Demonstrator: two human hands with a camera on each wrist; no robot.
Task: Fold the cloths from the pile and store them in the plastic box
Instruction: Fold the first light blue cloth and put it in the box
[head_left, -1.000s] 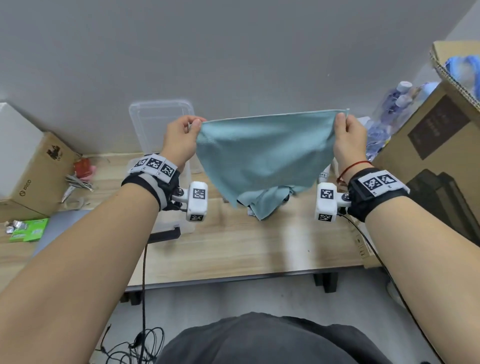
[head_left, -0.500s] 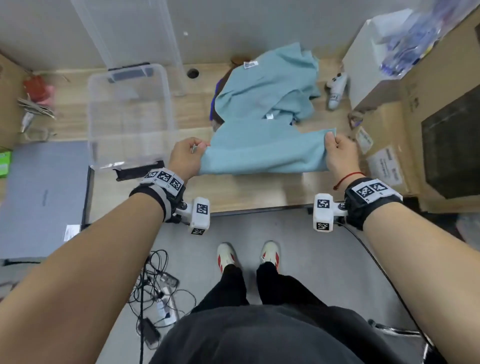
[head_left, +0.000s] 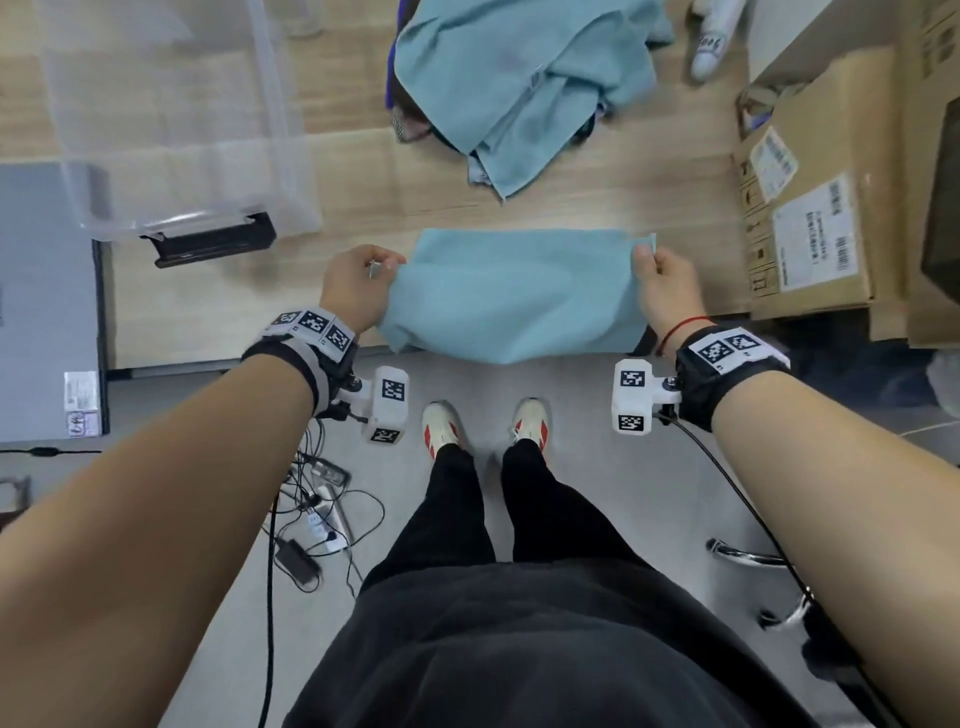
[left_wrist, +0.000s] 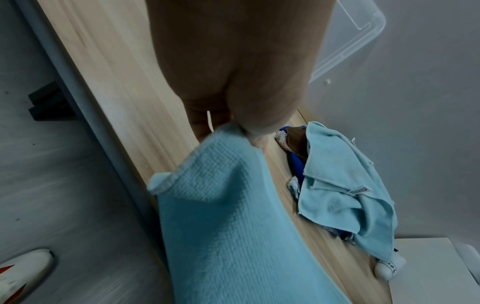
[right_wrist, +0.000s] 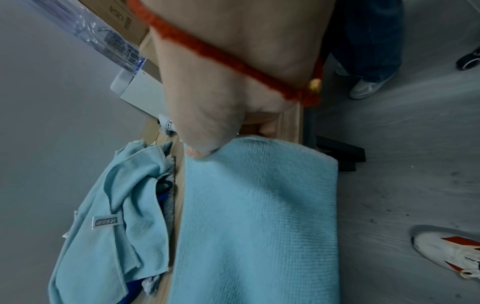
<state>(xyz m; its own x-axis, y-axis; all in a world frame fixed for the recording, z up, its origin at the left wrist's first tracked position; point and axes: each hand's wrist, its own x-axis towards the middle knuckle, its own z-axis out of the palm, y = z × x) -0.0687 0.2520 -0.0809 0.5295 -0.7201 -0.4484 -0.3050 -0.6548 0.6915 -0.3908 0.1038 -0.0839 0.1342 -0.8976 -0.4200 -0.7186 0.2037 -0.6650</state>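
Note:
A light blue cloth (head_left: 514, 296) lies stretched between my hands at the table's near edge, its lower part hanging over the edge. My left hand (head_left: 358, 283) pinches its left corners; the grip shows as a thumb pinch on the cloth (left_wrist: 233, 205) in the left wrist view. My right hand (head_left: 662, 286) pinches the right corners of the cloth (right_wrist: 259, 216). The pile (head_left: 519, 83) of cloths, light blue on top with darker ones under it, lies further back on the table. The clear plastic box (head_left: 156, 119) stands at the left, open.
A cardboard box (head_left: 810, 208) stands close to my right hand. A grey laptop (head_left: 47, 301) lies left of the plastic box. A small white bottle (head_left: 711, 41) lies behind the pile. Cables lie on the floor near my feet.
The cloth came down from being held up in the air to the table. It moved nearer to the front edge, and the head view tilted downward.

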